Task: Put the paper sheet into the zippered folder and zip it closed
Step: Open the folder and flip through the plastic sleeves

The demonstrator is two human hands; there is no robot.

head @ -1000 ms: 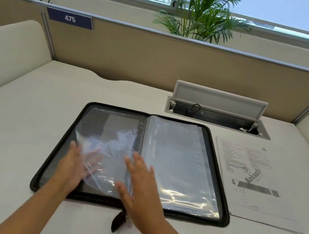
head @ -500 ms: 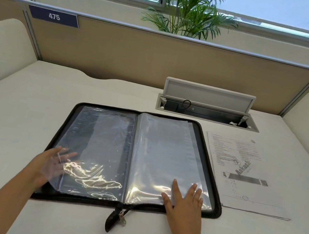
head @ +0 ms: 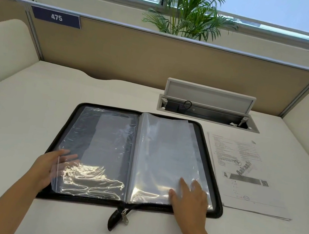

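Note:
A black zippered folder [head: 220, 168] lies flat and wide open on the desk, showing clear plastic sleeves [head: 103, 149] on both halves. Its zip pull and strap [head: 118, 216] hang over the near edge. The printed paper sheet [head: 245, 177] lies on the desk just right of the folder, untouched. My left hand [head: 49, 166] rests at the folder's near left corner, its fingers partly under a clear sleeve. My right hand [head: 191, 198] lies flat, fingers apart, on the sleeves at the near right corner.
An open cable hatch [head: 208, 105] with a raised lid sits in the desk behind the folder. A tan partition [head: 159, 60] closes the back, cream side panels [head: 0, 54] flank the desk. Plants stand behind the partition.
A sleeve was turned over to the left half and now lies flat. My right hand moved from the folder's middle to its near right corner; my left hand slid to the near left corner.

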